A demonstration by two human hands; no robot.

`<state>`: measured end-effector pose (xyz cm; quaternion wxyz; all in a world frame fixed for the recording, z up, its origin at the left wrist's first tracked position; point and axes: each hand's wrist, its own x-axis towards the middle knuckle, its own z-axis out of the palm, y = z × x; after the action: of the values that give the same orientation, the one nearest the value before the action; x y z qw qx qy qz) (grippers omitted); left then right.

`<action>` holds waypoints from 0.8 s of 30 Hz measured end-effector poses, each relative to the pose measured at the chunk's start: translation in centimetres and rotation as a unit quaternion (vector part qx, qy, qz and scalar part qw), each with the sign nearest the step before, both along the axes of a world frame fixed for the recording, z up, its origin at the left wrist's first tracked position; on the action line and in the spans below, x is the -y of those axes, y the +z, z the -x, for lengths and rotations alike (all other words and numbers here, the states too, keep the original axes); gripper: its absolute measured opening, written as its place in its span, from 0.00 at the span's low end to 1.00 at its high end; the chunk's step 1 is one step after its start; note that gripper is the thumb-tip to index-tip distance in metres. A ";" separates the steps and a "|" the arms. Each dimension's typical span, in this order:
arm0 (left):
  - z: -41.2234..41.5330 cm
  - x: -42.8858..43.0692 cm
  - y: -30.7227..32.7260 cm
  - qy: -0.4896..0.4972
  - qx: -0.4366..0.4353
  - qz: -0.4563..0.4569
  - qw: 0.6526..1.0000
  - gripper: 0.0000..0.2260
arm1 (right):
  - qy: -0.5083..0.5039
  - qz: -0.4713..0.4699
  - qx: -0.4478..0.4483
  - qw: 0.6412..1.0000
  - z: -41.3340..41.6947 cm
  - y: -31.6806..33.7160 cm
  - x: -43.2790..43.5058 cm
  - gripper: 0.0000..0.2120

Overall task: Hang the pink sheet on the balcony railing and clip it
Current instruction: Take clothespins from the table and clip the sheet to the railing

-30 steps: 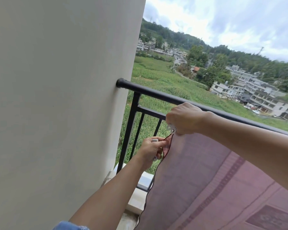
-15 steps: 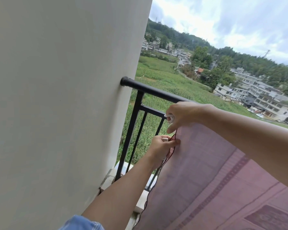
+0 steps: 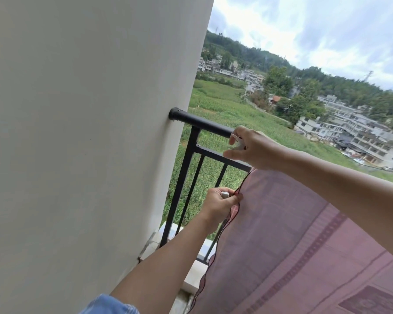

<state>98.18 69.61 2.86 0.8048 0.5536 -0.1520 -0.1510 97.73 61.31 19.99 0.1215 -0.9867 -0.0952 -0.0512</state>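
Up from the sheet's top corner, the right hand [image 3: 256,150] now sits higher and further left, just beside the black top rail of the balcony railing [image 3: 202,122], and it has carried its white clip [image 3: 237,141] along. The left hand [image 3: 220,206] has stayed lower, at the sheet's left edge.

Two hands are in view, with two white clips, one in each. The right hand's fingers [image 3: 242,130] are curled and pinch their clip between thumb and forefinger; whether the clip's mouth is sprung apart is too small to tell. The left hand's fingers [image 3: 233,198] are closed on the dark-piped hem, and the second clip [image 3: 225,194] pokes out of the top of that fist.

One pink sheet [image 3: 293,234], patterned with darker bands, hangs down the near side of the railing on the right. Its top edge is hidden behind the right forearm. Left of it, one thick post and two thin bars stay bare.

A pale wall [image 3: 89,132] fills the left, meeting the rail's end. A blue sleeve [image 3: 109,304] shows at the bottom. Beyond lie green fields, white houses [image 3: 361,137], wooded hills and cloudy sky.
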 end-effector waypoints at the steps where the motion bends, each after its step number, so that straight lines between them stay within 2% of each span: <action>1: 0.1 0.0 0.0 -0.001 -0.002 0.001 1.000 0.07 | 0.004 -0.013 0.019 1.000 0.1 0.0 0.0 0.16; 5: 0.5 0.0 0.2 -0.003 0.005 0.002 1.000 0.05 | 0.007 -0.035 0.009 0.999 0.3 -0.1 0.1 0.15; 8: 0.9 -0.2 0.4 -0.002 0.013 0.003 1.000 0.06 | 0.006 -0.016 0.010 1.000 0.5 0.0 0.0 0.10; 13: 1.2 -0.5 0.4 0.001 0.026 -0.009 1.000 0.04 | -0.028 0.095 0.004 0.995 0.5 0.7 -0.4 0.16; 16: 1.5 -0.9 0.3 -0.002 0.027 0.001 1.000 0.06 | -0.043 0.126 -0.027 0.991 0.7 0.8 -0.5 0.18; 19: 1.9 -1.2 0.2 -0.004 0.029 0.004 1.000 0.05 | -0.035 0.084 -0.031 0.995 1.1 0.9 -0.5 0.09; 24: 2.3 -1.6 -0.2 -0.007 0.022 0.003 1.000 0.04 | -0.028 0.057 -0.034 0.997 1.4 0.3 -1.4 0.12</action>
<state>95.86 71.20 2.69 0.8015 0.5537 -0.1742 -0.1437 96.31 62.69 20.27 0.0669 -0.9954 -0.0665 -0.0156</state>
